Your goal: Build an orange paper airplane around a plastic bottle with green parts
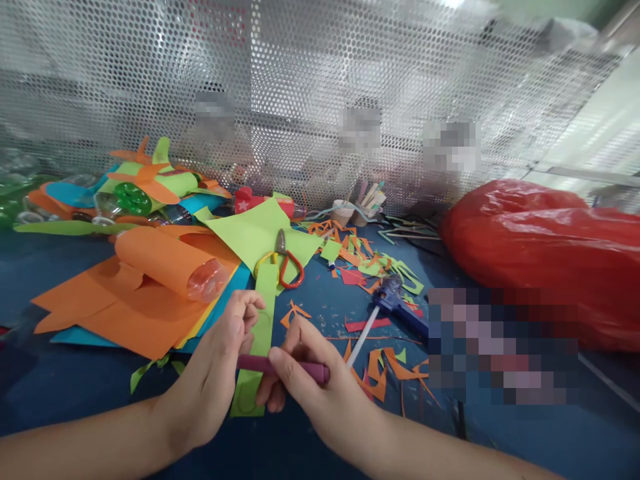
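Observation:
My right hand (313, 387) is closed around a purple marker (300, 369), held nearly level with its thumb on top. The marker's left end meets the palm side of my left hand (213, 367), whose fingers are loosely bent and not wrapped around it. Beneath both hands lies a light green paper strip (265, 320) with faint round outlines drawn on it. Just beyond the strip's far end, scissors (290, 267) with red and yellow handles rest partly on a larger green sheet (255, 230).
Left, an orange-wrapped plastic bottle (160, 263) lies on stacked coloured paper (115, 313). Behind it are decorated bottles (155, 177). Paper scraps (380, 380) and a blue glue gun (400, 307) lie right, near a red plastic bag (540, 247). Perforated metal mesh (300, 80) stands behind.

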Motion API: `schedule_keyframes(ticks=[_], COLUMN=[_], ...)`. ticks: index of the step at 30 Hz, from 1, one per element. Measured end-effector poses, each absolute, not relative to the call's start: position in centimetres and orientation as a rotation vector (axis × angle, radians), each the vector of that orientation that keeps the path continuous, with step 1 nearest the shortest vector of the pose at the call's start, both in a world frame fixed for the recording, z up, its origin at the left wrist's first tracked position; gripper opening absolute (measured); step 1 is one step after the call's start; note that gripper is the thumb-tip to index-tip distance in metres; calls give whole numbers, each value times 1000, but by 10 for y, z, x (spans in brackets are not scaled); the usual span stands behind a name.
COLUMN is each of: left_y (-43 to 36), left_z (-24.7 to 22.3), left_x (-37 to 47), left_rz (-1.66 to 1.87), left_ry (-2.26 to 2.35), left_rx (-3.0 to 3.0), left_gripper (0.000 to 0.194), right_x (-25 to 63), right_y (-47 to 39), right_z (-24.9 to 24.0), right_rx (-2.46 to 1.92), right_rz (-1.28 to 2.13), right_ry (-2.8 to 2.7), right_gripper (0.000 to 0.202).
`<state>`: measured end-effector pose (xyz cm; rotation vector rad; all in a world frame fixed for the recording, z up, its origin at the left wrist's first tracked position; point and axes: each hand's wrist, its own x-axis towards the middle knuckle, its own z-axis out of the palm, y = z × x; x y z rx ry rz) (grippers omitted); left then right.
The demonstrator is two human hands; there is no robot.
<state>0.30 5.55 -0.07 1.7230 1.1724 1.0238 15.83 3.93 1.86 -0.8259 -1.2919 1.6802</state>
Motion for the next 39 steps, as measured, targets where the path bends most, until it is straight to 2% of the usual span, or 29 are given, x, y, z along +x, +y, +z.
schedule_keyframes(ticks=[4, 9, 13, 14, 16, 20, 23, 31, 37, 39], left_y=[54, 61, 80, 86, 97, 105, 103, 102, 106, 107], left_z=[1, 20, 41, 43, 42, 26, 19, 13, 8, 9], left_x=[6, 5, -5, -7, -11, -12, -10, -9, -12, -11], left_rz=[982, 979, 1014, 944, 743, 288, 198, 366, 497, 534], left_ry=[1093, 1175, 1260, 1298, 1422, 1536, 1533, 1561, 1416, 1397], left_rx=[1586, 1816, 2307, 2415, 2591, 2846, 2901, 2681, 2482, 2354], left_gripper=[43, 36, 28, 28, 33, 42, 35, 28, 12, 15], right_x=[163, 181, 205, 211, 224, 240, 240, 212, 188, 182], right_y=[44, 59, 85, 93, 107, 124, 126, 119, 129, 141], right_z=[23, 35, 38, 37, 31, 14, 8, 10, 22, 27], right_rx=[-844, -1001, -1213, -1305, -1430, -1507, -1502, -1183, -1452, -1601], right_rz=[1668, 1482, 829, 621, 218, -71, -153, -7, -4, -7], right_ry=[-1355, -1479, -1701, -1830, -2046, -2271, -2291, -2541, -2538, -2454], right_gripper=[31, 26, 16, 10, 12, 20, 24, 36, 33, 33])
